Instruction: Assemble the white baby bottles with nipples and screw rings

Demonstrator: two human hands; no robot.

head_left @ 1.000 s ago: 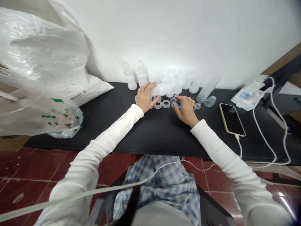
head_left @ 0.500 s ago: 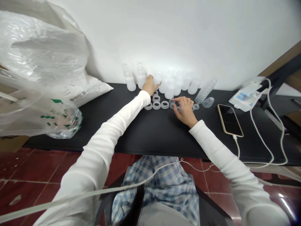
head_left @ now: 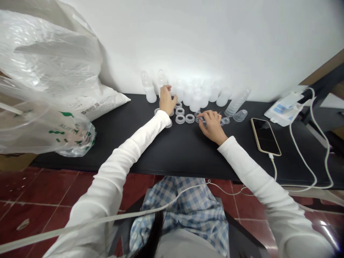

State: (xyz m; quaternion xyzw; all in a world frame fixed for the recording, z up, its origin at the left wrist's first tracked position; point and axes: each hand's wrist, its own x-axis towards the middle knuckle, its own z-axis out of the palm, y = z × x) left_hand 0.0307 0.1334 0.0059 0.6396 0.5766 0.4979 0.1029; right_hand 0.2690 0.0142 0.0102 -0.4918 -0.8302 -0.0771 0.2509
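Observation:
My left hand (head_left: 167, 101) reaches to the back of the black table, thumb apart from the bent fingers. It is beside a frosted white bottle with a clear domed cap (head_left: 162, 78), partly hidden behind the fingers; a similar capped bottle (head_left: 148, 87) stands further left. Several frosted bottles (head_left: 195, 103) stand to the right of this hand. White plastic rings (head_left: 180, 119) lie in front of them, a few partly covered by my left hand and wrist. My right hand (head_left: 212, 126) hovers low over small clear pieces (head_left: 226, 120), fingers bent and thumb apart from the index finger.
A tilted stack of clear caps (head_left: 238, 103) and a loose clear cap (head_left: 240, 115) are right of the bottles. Further right are a phone (head_left: 266, 136) on a charging cable and a white power strip (head_left: 283, 109). Large plastic bags (head_left: 48, 64) fill the left side.
My left hand has shifted slightly left, towards the second capped bottle. My right index finger has curled in, closer to the thumb; that hand stays over the clear pieces.

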